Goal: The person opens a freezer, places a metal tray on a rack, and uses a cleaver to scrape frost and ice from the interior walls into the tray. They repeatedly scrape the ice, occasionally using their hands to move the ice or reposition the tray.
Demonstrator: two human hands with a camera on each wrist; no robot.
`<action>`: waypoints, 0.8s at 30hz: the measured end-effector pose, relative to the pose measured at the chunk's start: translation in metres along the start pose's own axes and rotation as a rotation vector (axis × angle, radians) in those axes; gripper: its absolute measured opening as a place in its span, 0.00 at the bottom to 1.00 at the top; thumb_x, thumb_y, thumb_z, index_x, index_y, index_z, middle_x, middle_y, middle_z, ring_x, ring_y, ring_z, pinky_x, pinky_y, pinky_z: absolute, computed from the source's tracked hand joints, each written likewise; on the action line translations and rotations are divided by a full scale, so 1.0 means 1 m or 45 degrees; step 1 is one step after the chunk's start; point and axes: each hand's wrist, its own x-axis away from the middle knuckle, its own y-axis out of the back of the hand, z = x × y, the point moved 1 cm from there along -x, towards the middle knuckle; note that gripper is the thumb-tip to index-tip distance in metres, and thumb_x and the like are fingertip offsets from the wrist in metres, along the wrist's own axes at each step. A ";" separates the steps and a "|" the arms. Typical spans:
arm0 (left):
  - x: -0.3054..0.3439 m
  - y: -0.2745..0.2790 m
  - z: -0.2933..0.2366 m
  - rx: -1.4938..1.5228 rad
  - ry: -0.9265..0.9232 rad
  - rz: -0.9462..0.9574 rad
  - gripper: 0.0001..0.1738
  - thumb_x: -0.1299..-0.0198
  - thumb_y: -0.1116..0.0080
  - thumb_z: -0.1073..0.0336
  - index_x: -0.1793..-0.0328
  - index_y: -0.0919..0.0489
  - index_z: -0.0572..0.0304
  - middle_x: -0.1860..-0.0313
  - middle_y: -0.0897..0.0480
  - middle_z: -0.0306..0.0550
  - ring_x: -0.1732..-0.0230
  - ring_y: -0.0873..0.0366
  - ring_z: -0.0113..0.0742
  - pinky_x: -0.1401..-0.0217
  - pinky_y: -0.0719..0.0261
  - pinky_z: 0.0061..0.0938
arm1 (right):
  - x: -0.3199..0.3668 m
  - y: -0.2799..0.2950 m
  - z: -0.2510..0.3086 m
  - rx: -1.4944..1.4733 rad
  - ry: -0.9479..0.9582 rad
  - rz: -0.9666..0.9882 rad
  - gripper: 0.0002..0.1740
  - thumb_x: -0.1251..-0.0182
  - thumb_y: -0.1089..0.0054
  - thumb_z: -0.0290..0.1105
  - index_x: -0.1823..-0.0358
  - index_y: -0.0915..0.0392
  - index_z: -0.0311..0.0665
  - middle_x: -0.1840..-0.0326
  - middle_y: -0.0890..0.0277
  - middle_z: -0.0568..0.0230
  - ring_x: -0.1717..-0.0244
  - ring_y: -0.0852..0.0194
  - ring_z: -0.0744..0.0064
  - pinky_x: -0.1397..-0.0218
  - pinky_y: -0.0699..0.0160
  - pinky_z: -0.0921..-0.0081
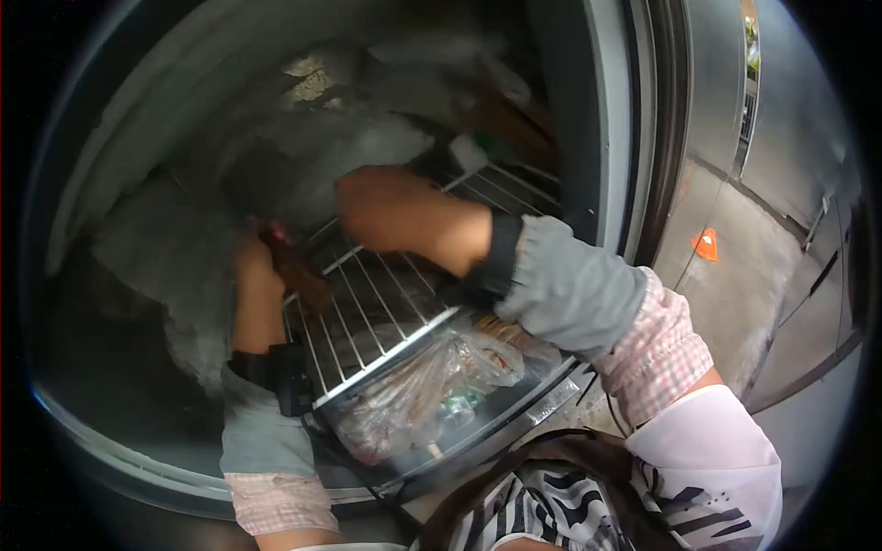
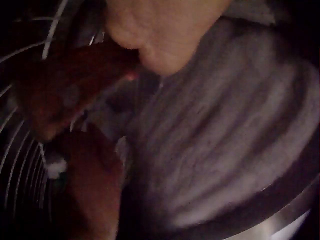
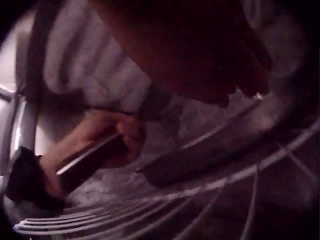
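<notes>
In the head view, my left hand (image 1: pixel 255 266) grips a reddish-brown, flat, elongated piece (image 1: pixel 299 266), which slants down over the wire rack (image 1: pixel 358 360). Seen from the left wrist, the piece (image 2: pixel 65 90) widens away from my left hand (image 2: pixel 167 30). From the right wrist, my left hand (image 3: pixel 100 142) has its fingers curled around it. My right hand (image 1: pixel 390 207) is over the rack's back part, beside the frost; its fingertips are dark and blurred, and whether they hold anything cannot be told. A dark long thing (image 3: pixel 185 160) lies below my right hand (image 3: pixel 200 55) in the right wrist view.
Thick frost (image 1: pixel 175 266) coats the freezer's inner wall. Clear plastic bags (image 1: pixel 441 381) lie beneath the rack's near edge. At the right stands the freezer's rim (image 1: pixel 614 119), and beyond it an orange scrap (image 1: pixel 705 244) lies on the floor.
</notes>
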 end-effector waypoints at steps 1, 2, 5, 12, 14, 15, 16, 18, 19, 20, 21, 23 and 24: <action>-0.001 -0.004 0.002 0.150 -0.052 0.003 0.15 0.30 0.60 0.58 0.63 0.30 0.61 0.77 0.27 0.44 0.78 0.30 0.35 0.72 0.28 0.30 | 0.001 -0.005 0.006 0.007 0.137 -0.074 0.16 0.41 0.47 0.35 0.58 0.24 0.29 0.73 0.23 0.50 0.67 0.21 0.56 0.65 0.22 0.64; -0.001 -0.006 0.002 0.296 -0.108 0.003 0.16 0.29 0.61 0.58 0.63 0.30 0.63 0.76 0.26 0.45 0.76 0.29 0.35 0.69 0.27 0.29 | 0.007 -0.012 0.014 0.001 0.131 -0.067 0.16 0.41 0.47 0.35 0.58 0.24 0.29 0.73 0.23 0.50 0.67 0.21 0.56 0.65 0.22 0.64; 0.027 -0.026 0.000 0.402 -0.101 0.045 0.17 0.29 0.62 0.59 0.62 0.30 0.66 0.74 0.26 0.47 0.72 0.28 0.37 0.64 0.26 0.30 | 0.020 -0.003 0.047 -1.165 -0.543 0.145 0.24 0.35 0.47 0.47 0.54 0.26 0.30 0.73 0.25 0.56 0.69 0.23 0.65 0.66 0.22 0.68; 0.025 -0.030 0.011 0.316 -0.223 0.136 0.19 0.29 0.61 0.57 0.62 0.31 0.69 0.72 0.25 0.50 0.70 0.25 0.39 0.65 0.24 0.33 | -0.003 -0.040 -0.037 0.101 0.191 -0.500 0.17 0.40 0.49 0.33 0.53 0.28 0.30 0.65 0.24 0.49 0.65 0.23 0.53 0.62 0.22 0.60; 0.027 -0.029 0.006 0.264 -0.248 0.025 0.19 0.30 0.59 0.56 0.60 0.31 0.70 0.72 0.24 0.51 0.69 0.24 0.40 0.65 0.23 0.33 | 0.005 -0.013 -0.065 0.305 -0.327 -0.218 0.11 0.45 0.48 0.28 0.65 0.21 0.31 0.64 0.22 0.47 0.63 0.22 0.51 0.59 0.23 0.57; 0.027 -0.025 0.005 0.264 -0.227 0.001 0.19 0.30 0.59 0.56 0.60 0.31 0.70 0.72 0.24 0.51 0.69 0.24 0.40 0.65 0.23 0.33 | -0.004 -0.060 -0.124 0.540 -0.338 -0.550 0.10 0.46 0.47 0.28 0.67 0.19 0.34 0.67 0.22 0.49 0.64 0.22 0.52 0.60 0.22 0.59; 0.026 -0.021 0.004 0.221 -0.244 0.025 0.18 0.30 0.58 0.57 0.58 0.31 0.70 0.71 0.24 0.51 0.69 0.24 0.40 0.65 0.22 0.33 | 0.017 -0.043 -0.121 0.848 -0.258 -0.267 0.10 0.46 0.47 0.29 0.66 0.19 0.35 0.67 0.22 0.49 0.65 0.22 0.52 0.60 0.22 0.60; 0.024 -0.013 -0.002 0.170 -0.250 0.020 0.17 0.31 0.57 0.58 0.56 0.31 0.71 0.71 0.24 0.51 0.68 0.23 0.41 0.64 0.22 0.32 | 0.038 -0.012 -0.112 1.171 -0.190 0.183 0.11 0.46 0.46 0.30 0.64 0.18 0.35 0.65 0.21 0.51 0.65 0.22 0.54 0.60 0.21 0.61; 0.023 -0.014 -0.005 0.293 -0.253 0.031 0.17 0.31 0.56 0.59 0.55 0.32 0.71 0.69 0.23 0.52 0.68 0.23 0.40 0.64 0.22 0.32 | 0.036 -0.013 -0.115 1.201 -0.227 0.351 0.12 0.44 0.46 0.30 0.62 0.18 0.35 0.63 0.20 0.52 0.64 0.21 0.56 0.60 0.21 0.61; 0.025 -0.016 -0.006 0.417 -0.253 0.048 0.16 0.31 0.56 0.60 0.54 0.32 0.72 0.68 0.22 0.53 0.67 0.22 0.40 0.64 0.21 0.31 | 0.042 -0.036 -0.136 1.186 -0.220 0.371 0.12 0.44 0.46 0.30 0.62 0.18 0.35 0.63 0.20 0.52 0.64 0.21 0.56 0.60 0.21 0.61; 0.030 -0.018 -0.007 0.412 -0.232 0.038 0.16 0.31 0.56 0.60 0.54 0.32 0.72 0.68 0.22 0.53 0.67 0.22 0.40 0.64 0.21 0.31 | 0.027 -0.056 -0.166 1.242 -0.468 0.109 0.13 0.42 0.46 0.32 0.60 0.19 0.35 0.61 0.21 0.53 0.62 0.22 0.57 0.59 0.21 0.62; 0.035 -0.021 -0.014 0.366 -0.276 -0.049 0.16 0.31 0.57 0.61 0.52 0.32 0.72 0.65 0.21 0.55 0.65 0.21 0.40 0.63 0.21 0.32 | -0.021 -0.099 -0.205 1.328 -0.953 -0.458 0.15 0.38 0.47 0.36 0.55 0.20 0.35 0.56 0.22 0.55 0.59 0.23 0.59 0.56 0.22 0.63; 0.031 -0.019 -0.015 0.374 -0.278 -0.056 0.16 0.31 0.57 0.61 0.52 0.32 0.72 0.65 0.21 0.55 0.65 0.21 0.40 0.63 0.21 0.32 | -0.042 -0.118 -0.218 1.345 -1.183 -0.760 0.17 0.37 0.47 0.38 0.53 0.21 0.35 0.54 0.22 0.56 0.57 0.24 0.61 0.55 0.22 0.64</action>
